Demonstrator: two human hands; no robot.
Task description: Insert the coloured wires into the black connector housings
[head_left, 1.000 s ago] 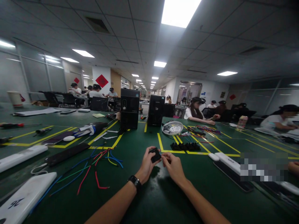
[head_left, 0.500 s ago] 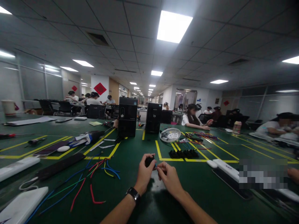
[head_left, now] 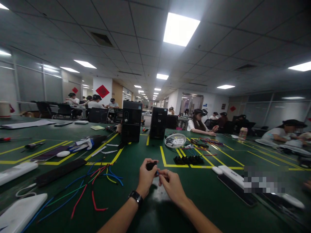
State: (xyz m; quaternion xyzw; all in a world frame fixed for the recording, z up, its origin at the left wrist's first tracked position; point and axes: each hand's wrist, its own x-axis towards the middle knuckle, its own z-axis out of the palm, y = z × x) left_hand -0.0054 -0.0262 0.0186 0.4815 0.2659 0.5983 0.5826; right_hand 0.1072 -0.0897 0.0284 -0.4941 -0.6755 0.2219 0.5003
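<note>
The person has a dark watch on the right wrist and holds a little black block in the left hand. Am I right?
Not quite: the dark watch is on the left wrist, not the right, as the head view shows. The little black block is indeed in the left hand.

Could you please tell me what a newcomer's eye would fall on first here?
Probably the two box-shaped black computer towers standing mid-view. Nearer, the left hand holds a small black block, while the right hand pinches a thin blue piece beside it. To their left, red, blue, green and yellow wires sprawl across the dark green tabletop.
</note>
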